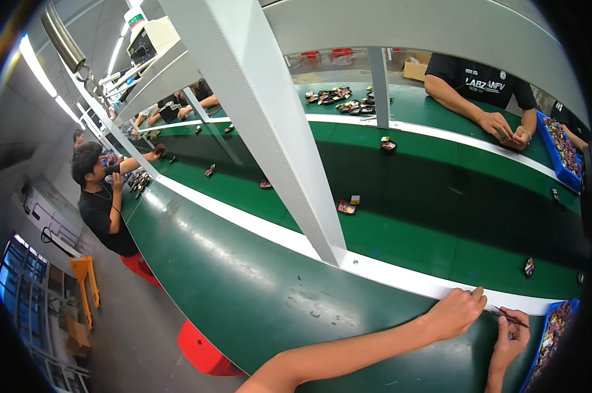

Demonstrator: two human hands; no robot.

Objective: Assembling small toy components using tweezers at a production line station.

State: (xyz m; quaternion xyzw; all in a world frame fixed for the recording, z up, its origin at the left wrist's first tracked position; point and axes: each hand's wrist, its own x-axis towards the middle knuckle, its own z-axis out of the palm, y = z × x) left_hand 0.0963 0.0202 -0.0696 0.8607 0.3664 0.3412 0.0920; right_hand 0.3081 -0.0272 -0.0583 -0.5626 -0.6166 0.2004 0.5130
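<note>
Green dominates my remote view: the table [256, 288] at 7 o'clock is deep green streaked with whitish glare, while the belt [407, 252] at 4 is brighter green, crossed by a near-black shadow. The rail [407, 278] at 4 is white, the post [256, 111] at 11 pale grey. I see blue on the far tray [551, 152] at 3 and the near tray [543, 340] at 4, both speckled inside with mixed reds, yellows and browns. Red marks the stool [201, 347] at 7, orange-yellow the jack [84, 281] at 8. A shirt [482, 88] at 2 is black with white print; the thin piece [515, 319] at 4 reads dark to me.
</note>
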